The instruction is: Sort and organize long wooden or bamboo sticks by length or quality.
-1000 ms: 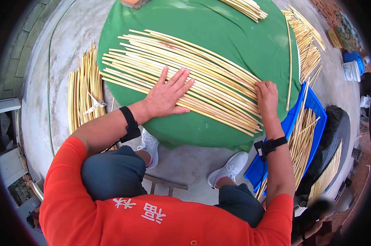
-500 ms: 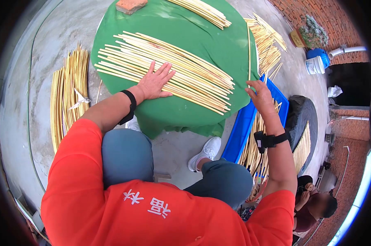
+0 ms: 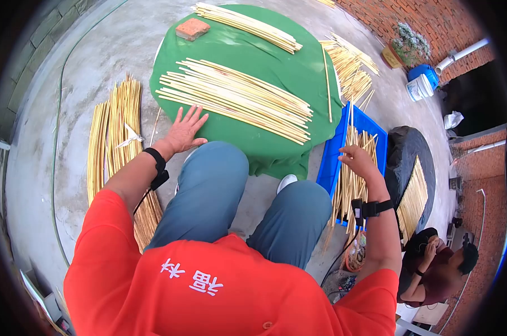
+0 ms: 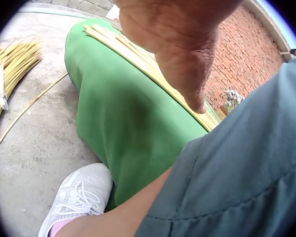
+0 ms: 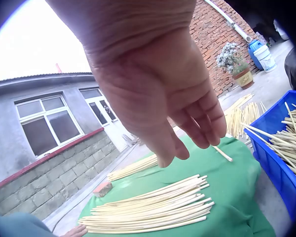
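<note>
Pale sticks (image 3: pixel 236 99) lie side by side in a wide bundle across the green cloth (image 3: pixel 253 137) of the round table. My left hand (image 3: pixel 184 131), fingers spread, is at the near left edge of the table, just below the bundle; whether it touches the cloth I cannot tell. Over the blue crate (image 3: pixel 381 143) on the right, my right hand (image 3: pixel 359 162) is raised with loosely bent fingers and nothing in it. In the right wrist view that hand (image 5: pixel 163 98) appears above the sticks (image 5: pixel 153 207), its palm empty.
A smaller row of sticks (image 3: pixel 248 25) and a brick (image 3: pixel 192 29) are at the table's far side, and a single stick (image 3: pixel 327 84) at its right. Tied bundles (image 3: pixel 124 126) stand on the left floor. Another person (image 3: pixel 441 269) sits at the lower right.
My left hand has come off the sticks and drawn back toward me. My right hand has left the sticks' right ends and moved over the crate. The head view has shifted.
</note>
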Action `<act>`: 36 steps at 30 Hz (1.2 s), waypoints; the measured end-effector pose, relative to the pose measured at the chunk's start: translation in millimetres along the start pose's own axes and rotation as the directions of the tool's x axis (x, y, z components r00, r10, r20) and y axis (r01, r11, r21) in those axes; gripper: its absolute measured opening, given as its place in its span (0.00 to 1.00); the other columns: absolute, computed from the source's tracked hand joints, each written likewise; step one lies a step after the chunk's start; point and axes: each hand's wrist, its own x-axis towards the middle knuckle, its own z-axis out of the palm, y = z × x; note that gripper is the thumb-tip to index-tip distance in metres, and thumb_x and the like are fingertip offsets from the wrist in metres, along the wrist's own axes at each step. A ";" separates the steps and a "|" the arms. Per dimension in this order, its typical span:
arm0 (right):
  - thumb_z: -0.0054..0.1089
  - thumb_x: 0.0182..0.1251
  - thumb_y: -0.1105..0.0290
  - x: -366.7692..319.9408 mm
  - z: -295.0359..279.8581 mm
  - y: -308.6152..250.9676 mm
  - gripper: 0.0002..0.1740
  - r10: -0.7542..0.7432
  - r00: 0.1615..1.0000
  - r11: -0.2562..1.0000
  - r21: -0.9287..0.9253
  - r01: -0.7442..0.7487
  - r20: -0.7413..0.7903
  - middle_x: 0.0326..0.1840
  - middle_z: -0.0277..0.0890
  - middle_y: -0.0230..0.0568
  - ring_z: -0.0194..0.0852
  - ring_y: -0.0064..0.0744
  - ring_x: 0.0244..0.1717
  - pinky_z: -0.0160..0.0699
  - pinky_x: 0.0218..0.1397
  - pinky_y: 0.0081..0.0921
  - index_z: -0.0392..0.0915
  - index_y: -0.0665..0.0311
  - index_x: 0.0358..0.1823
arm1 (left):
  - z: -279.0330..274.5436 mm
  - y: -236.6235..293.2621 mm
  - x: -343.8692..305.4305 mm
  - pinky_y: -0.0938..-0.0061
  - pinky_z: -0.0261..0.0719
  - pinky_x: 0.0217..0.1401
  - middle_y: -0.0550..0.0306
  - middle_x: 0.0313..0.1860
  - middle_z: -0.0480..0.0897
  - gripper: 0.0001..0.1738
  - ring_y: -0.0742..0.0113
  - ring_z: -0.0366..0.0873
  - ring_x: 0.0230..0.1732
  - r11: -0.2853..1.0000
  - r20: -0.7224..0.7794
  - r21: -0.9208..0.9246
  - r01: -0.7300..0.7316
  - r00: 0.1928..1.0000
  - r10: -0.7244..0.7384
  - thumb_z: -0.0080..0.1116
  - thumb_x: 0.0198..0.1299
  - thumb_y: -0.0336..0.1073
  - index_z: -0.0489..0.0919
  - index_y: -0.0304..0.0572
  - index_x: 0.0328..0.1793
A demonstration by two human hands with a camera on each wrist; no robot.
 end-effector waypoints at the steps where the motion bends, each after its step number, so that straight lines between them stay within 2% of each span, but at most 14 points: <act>1: 0.65 0.57 0.64 8.4 7.8 1.9 0.18 -0.017 1.000 1.000 0.014 0.017 0.005 0.44 0.80 0.50 0.78 0.48 0.47 0.75 0.52 0.35 0.81 0.66 0.46 | 3.5 -4.1 -10.4 0.44 0.34 0.77 0.44 0.78 0.47 0.48 0.49 0.38 0.79 0.999 0.037 -0.022 0.038 0.999 -0.037 0.50 0.58 0.65 0.51 0.48 0.78; 4: 0.65 0.57 0.65 51.7 34.4 15.6 0.19 0.060 0.997 0.987 0.146 -0.066 0.044 0.42 0.81 0.49 0.79 0.42 0.44 0.77 0.49 0.31 0.80 0.67 0.48 | 10.7 -31.2 -16.5 0.46 0.36 0.77 0.44 0.78 0.47 0.46 0.48 0.39 0.79 0.993 0.068 -0.057 0.106 0.992 -0.102 0.50 0.60 0.64 0.51 0.48 0.77; 7: 0.66 0.56 0.67 105.3 51.9 22.0 0.18 0.006 0.999 0.984 0.178 -0.015 0.049 0.42 0.81 0.49 0.80 0.40 0.43 0.77 0.47 0.31 0.80 0.67 0.47 | 12.9 -45.7 6.6 0.51 0.40 0.78 0.42 0.77 0.49 0.43 0.48 0.42 0.79 0.989 0.014 -0.098 0.114 0.993 -0.113 0.49 0.62 0.61 0.53 0.46 0.77; 9: 0.66 0.56 0.67 139.1 48.2 7.3 0.18 -0.022 0.996 0.989 0.151 0.010 0.081 0.41 0.81 0.49 0.80 0.39 0.41 0.77 0.46 0.31 0.80 0.67 0.47 | 14.7 -51.2 31.0 0.52 0.42 0.78 0.41 0.76 0.53 0.40 0.47 0.45 0.78 0.981 -0.118 -0.186 0.059 0.990 -0.082 0.48 0.64 0.59 0.55 0.44 0.75; 13: 0.64 0.59 0.67 211.2 30.3 -13.1 0.18 -0.085 0.988 0.976 0.211 0.056 0.131 0.39 0.83 0.47 0.80 0.34 0.40 0.77 0.44 0.28 0.80 0.70 0.48 | 24.6 -50.4 79.5 0.53 0.44 0.77 0.39 0.74 0.56 0.38 0.46 0.48 0.77 0.981 -0.129 -0.188 0.039 0.990 -0.064 0.47 0.64 0.56 0.57 0.42 0.74; 16: 0.62 0.61 0.67 250.3 4.1 -44.4 0.16 -0.130 0.983 0.971 0.216 0.100 0.130 0.36 0.82 0.43 0.79 0.29 0.37 0.77 0.42 0.27 0.80 0.72 0.45 | 36.8 -51.9 103.1 0.52 0.44 0.77 0.39 0.74 0.57 0.39 0.47 0.50 0.76 0.993 -0.192 -0.118 -0.026 0.981 0.003 0.49 0.63 0.56 0.58 0.41 0.74; 18: 0.61 0.64 0.67 267.3 -1.9 -66.6 0.14 -0.087 0.971 0.956 0.294 0.018 0.222 0.35 0.78 0.32 0.73 0.22 0.36 0.75 0.41 0.23 0.79 0.70 0.45 | 43.7 -51.3 108.8 0.52 0.44 0.77 0.39 0.74 0.57 0.39 0.46 0.50 0.76 0.992 -0.187 -0.123 -0.012 0.982 -0.011 0.49 0.63 0.56 0.58 0.41 0.74; 21: 0.61 0.63 0.67 292.5 35.0 -67.6 0.10 -0.093 0.953 0.930 0.366 -0.021 0.289 0.29 0.75 0.29 0.70 0.20 0.32 0.72 0.37 0.22 0.79 0.68 0.39 | 44.7 -48.9 113.4 0.52 0.43 0.77 0.40 0.74 0.57 0.39 0.46 0.50 0.76 0.993 -0.180 -0.119 0.025 0.983 -0.046 0.48 0.63 0.57 0.58 0.41 0.74; 23: 0.61 0.63 0.68 299.8 67.0 -69.5 0.08 -0.093 0.948 0.972 0.233 0.021 0.304 0.26 0.73 0.28 0.69 0.19 0.30 0.71 0.36 0.21 0.79 0.67 0.34 | 42.5 -49.6 111.3 0.52 0.44 0.77 0.41 0.74 0.57 0.39 0.47 0.50 0.76 0.991 -0.178 -0.133 0.024 0.983 -0.047 0.49 0.62 0.57 0.58 0.42 0.74; 24: 0.61 0.62 0.69 305.1 86.8 -64.7 0.07 -0.096 0.947 0.964 0.266 0.011 0.308 0.25 0.72 0.27 0.68 0.20 0.29 0.71 0.34 0.23 0.79 0.67 0.32 | 42.5 -49.7 110.7 0.52 0.44 0.77 0.41 0.74 0.57 0.39 0.48 0.50 0.76 0.990 -0.173 -0.138 0.024 0.984 -0.048 0.49 0.62 0.57 0.59 0.42 0.74; 25: 0.63 0.60 0.71 305.2 105.4 -61.6 0.06 -0.161 0.963 0.948 0.304 0.090 0.218 0.26 0.74 0.30 0.69 0.23 0.28 0.71 0.34 0.26 0.79 0.67 0.33 | 43.1 -49.4 110.1 0.52 0.44 0.77 0.41 0.74 0.57 0.39 0.48 0.50 0.76 0.989 -0.167 -0.139 0.040 0.984 -0.063 0.49 0.62 0.57 0.59 0.42 0.74; 27: 0.64 0.55 0.69 305.9 129.4 -63.3 0.07 -0.302 0.953 0.943 0.155 0.293 0.035 0.29 0.77 0.44 0.77 0.41 0.30 0.75 0.37 0.34 0.79 0.65 0.30 | 43.3 -48.8 110.4 0.53 0.44 0.78 0.42 0.74 0.57 0.39 0.50 0.50 0.77 0.987 -0.190 -0.160 0.035 0.980 -0.065 0.50 0.62 0.57 0.59 0.43 0.73; 30: 0.62 0.55 0.71 307.1 157.1 -60.7 0.04 -0.400 0.912 0.916 -0.023 0.400 -0.093 0.33 0.76 0.45 0.76 0.49 0.34 0.76 0.37 0.39 0.76 0.63 0.30 | 41.9 -48.5 110.7 0.53 0.43 0.78 0.42 0.74 0.58 0.39 0.51 0.50 0.77 0.986 -0.178 -0.159 0.045 0.981 -0.074 0.50 0.61 0.57 0.60 0.43 0.73; 36: 0.61 0.56 0.71 295.2 165.0 -65.4 0.04 -0.377 0.897 0.925 -0.055 0.375 -0.230 0.32 0.74 0.42 0.75 0.46 0.35 0.76 0.36 0.40 0.75 0.60 0.30 | 41.9 -48.3 110.6 0.53 0.44 0.78 0.42 0.74 0.58 0.39 0.50 0.50 0.77 0.987 -0.179 -0.156 0.042 0.981 -0.070 0.50 0.61 0.58 0.60 0.43 0.73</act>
